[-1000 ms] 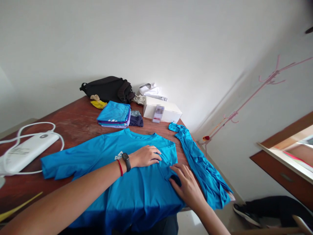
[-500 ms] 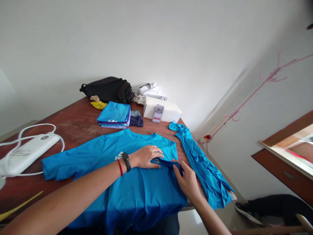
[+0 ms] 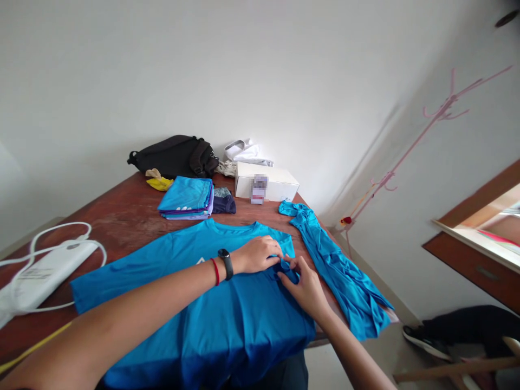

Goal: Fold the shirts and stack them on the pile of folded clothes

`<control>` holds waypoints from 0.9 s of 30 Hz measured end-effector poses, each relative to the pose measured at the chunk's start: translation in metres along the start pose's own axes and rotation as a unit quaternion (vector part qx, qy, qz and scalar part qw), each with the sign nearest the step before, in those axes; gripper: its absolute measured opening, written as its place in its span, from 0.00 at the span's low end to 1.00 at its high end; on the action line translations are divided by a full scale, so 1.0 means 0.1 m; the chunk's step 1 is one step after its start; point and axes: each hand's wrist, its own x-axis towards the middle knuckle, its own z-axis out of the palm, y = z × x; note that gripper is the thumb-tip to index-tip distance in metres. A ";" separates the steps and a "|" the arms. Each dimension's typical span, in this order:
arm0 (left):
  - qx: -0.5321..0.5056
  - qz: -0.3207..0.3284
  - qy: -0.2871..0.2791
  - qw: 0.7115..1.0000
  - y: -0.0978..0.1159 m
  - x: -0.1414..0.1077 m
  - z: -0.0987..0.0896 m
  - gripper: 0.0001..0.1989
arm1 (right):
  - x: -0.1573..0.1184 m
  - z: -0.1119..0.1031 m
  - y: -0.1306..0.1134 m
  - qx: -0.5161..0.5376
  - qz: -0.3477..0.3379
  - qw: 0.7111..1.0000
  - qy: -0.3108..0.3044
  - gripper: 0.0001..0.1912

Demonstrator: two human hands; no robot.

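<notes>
A blue T-shirt [image 3: 227,309] lies spread on the wooden table [image 3: 117,206], its neckline away from me and its lower part hanging over the near edge. My left hand [image 3: 260,254], with a black band on the wrist, pinches the shirt's fabric near the right sleeve. Close beside it, my right hand [image 3: 304,287] is closed on the same bunched sleeve fabric, thumb against fingers. The fingertips of both hands almost meet there. My left forearm covers part of the white chest print.
Another crumpled blue garment [image 3: 325,260] lies along the right table edge. Behind the shirt are a folded clothes stack [image 3: 187,194], a white box [image 3: 280,181] and a black bag [image 3: 174,157]. A white power strip [image 3: 52,271] with looped cable sits left. A pink coat rack [image 3: 410,151] stands right.
My left hand has moved right along the shirt to the sleeve. My right hand has shifted slightly, and the fabric edge between the hands is now bunched up. The view has tilted slightly.
</notes>
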 end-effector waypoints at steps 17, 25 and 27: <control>-0.683 -0.460 -0.142 0.549 0.61 -0.17 0.05 0.29 | 0.05 -0.13 -0.02 0.067 0.010 0.998 0.008 0.14; -0.761 -0.438 0.132 0.459 0.73 0.19 0.44 0.19 | -0.01 -0.14 -0.01 0.093 0.001 0.995 0.024 0.15; -0.759 -0.434 0.165 0.456 0.70 0.27 0.48 0.16 | -0.03 -0.15 -0.02 0.107 0.001 0.994 0.009 0.15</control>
